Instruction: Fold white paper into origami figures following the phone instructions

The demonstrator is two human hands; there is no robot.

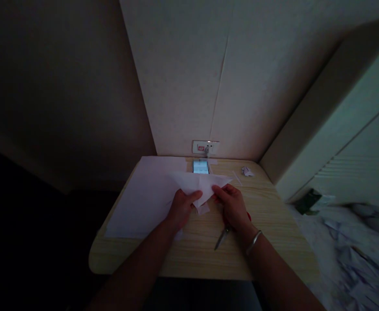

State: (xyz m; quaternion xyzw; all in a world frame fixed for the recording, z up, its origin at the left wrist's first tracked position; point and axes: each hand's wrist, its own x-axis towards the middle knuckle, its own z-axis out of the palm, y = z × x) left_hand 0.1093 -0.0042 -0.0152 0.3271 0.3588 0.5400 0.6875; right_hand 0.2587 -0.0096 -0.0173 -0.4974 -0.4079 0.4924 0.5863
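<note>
A white folded sheet of paper (194, 183), roughly triangular with its point toward me, is held above the wooden table. My left hand (183, 206) pinches its lower left part, thumb on top. At its right side my right hand (230, 203) grips the edge between thumb and fingers. Beneath my right hand and wrist lie scissors (222, 238) with red handles, partly covered, blades pointing toward me. A phone (200, 167) with a lit screen is behind the folded paper, its lower part hidden. Small paper scraps (203, 209) show just under the paper.
Large white sheets (140, 198) cover the table's left side. A crumpled paper piece (247, 171) and a thin paper strip (237, 178) lie at the back right. A wall socket (205, 147) with a plug is behind the table (273, 242). Cluttered bedding or papers (361, 259) are at right.
</note>
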